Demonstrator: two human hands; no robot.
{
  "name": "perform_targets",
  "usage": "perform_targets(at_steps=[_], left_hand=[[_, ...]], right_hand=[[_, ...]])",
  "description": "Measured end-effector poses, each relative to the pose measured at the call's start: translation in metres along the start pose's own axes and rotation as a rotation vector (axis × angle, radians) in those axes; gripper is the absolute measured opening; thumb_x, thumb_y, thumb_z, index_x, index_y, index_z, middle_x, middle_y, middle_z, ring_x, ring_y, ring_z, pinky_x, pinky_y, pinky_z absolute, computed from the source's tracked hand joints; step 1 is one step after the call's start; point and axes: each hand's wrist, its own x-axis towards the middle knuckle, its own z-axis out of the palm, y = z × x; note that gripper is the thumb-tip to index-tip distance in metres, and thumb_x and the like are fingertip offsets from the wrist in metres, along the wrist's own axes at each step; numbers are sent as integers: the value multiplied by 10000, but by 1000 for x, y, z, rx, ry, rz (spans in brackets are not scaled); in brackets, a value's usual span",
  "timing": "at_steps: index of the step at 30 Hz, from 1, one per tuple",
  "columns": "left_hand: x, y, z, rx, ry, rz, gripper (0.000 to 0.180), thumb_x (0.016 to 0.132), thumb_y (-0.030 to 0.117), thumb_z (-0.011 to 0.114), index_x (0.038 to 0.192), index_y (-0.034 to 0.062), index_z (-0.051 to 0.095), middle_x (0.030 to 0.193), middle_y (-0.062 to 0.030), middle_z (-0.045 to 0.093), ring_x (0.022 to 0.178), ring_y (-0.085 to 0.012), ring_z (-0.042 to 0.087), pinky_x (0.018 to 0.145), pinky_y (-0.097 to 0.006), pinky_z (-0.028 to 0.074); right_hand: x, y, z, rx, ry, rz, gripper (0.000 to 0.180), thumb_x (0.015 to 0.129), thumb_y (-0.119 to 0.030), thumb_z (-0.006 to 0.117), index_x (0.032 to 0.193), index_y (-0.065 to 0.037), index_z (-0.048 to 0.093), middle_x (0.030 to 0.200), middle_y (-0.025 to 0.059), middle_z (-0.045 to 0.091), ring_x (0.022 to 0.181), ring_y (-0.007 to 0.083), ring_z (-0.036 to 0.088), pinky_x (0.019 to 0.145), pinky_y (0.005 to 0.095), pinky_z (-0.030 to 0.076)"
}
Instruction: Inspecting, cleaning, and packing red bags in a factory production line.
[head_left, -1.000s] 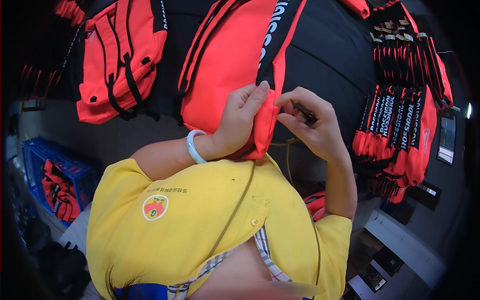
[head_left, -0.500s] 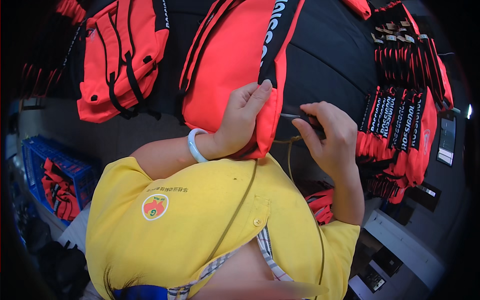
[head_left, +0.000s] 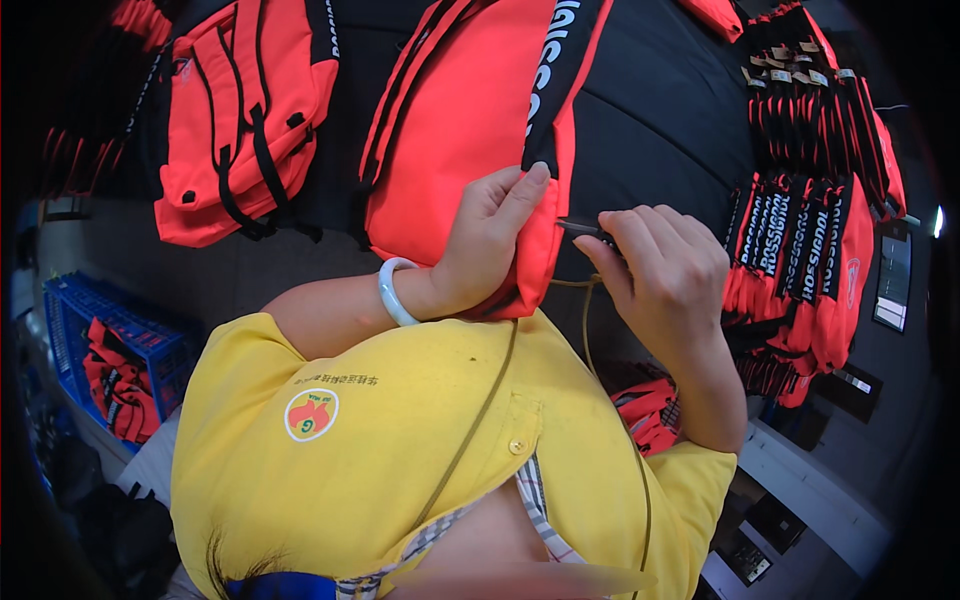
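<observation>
A bright red backpack with a black lettered side band lies in front of me. My left hand pinches its near right edge, thumb on top at the lower end of the band. My right hand is closed around small thread snips, mostly hidden in the fingers. Their thin pointed metal tip points left at the backpack's edge; whether it touches the fabric I cannot tell. An olive cord from around my neck runs up to below the right hand.
Another red backpack lies to the left on the black-covered table. Stacks of red and black bags stand at the right. A blue crate holding red pieces sits on the lower left.
My right hand has turned and shifted slightly to the right, its fingers closing further round the snips. The snips' tip lies slightly higher. My left hand keeps its hold on the backpack.
</observation>
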Motion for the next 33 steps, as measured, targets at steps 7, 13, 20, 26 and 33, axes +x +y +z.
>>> perform_targets(at_steps=[7, 13, 20, 26, 33], left_hand=[[-1, 2, 1, -10, -6, 14, 349, 1023, 257, 479, 716, 92, 503, 646, 98, 399, 609, 14, 313, 518, -188, 270], [0, 1, 0, 23, -10, 14, 354, 1023, 253, 480, 711, 85, 488, 647, 95, 385, 614, 7, 300, 524, -194, 268], [0, -1, -1, 9, -15, 2, 350, 1020, 250, 486, 715, 78, 493, 654, 90, 389, 624, 4, 304, 534, -200, 279], [-1, 0, 4, -1, -12, 0, 334, 1017, 242, 491, 734, 67, 518, 654, 83, 425, 618, 5, 328, 529, -195, 293], [-1, -2, 3, 39, -14, 28, 337, 1016, 238, 492, 726, 68, 503, 643, 80, 420, 609, 3, 325, 517, -199, 288]], right_hand=[[8, 0, -6, -63, -33, -66, 267, 778, -234, 704, 690, -100, 490, 613, 7, 457, 563, 165, 502, 515, 305, 362], [9, -1, -10, -52, 8, -9, 277, 769, -244, 710, 683, -101, 488, 608, 9, 466, 565, 165, 514, 516, 312, 367], [7, -2, -7, -33, -18, -23, 276, 757, -240, 718, 680, -105, 489, 603, 8, 469, 566, 169, 521, 522, 312, 374], [10, -4, -12, -46, -78, -24, 263, 720, -216, 729, 679, -105, 494, 591, 8, 456, 559, 170, 513, 521, 314, 375], [17, -7, -16, -112, -159, -49, 253, 702, -204, 730, 681, -105, 498, 579, 1, 442, 562, 158, 515, 519, 305, 378]])
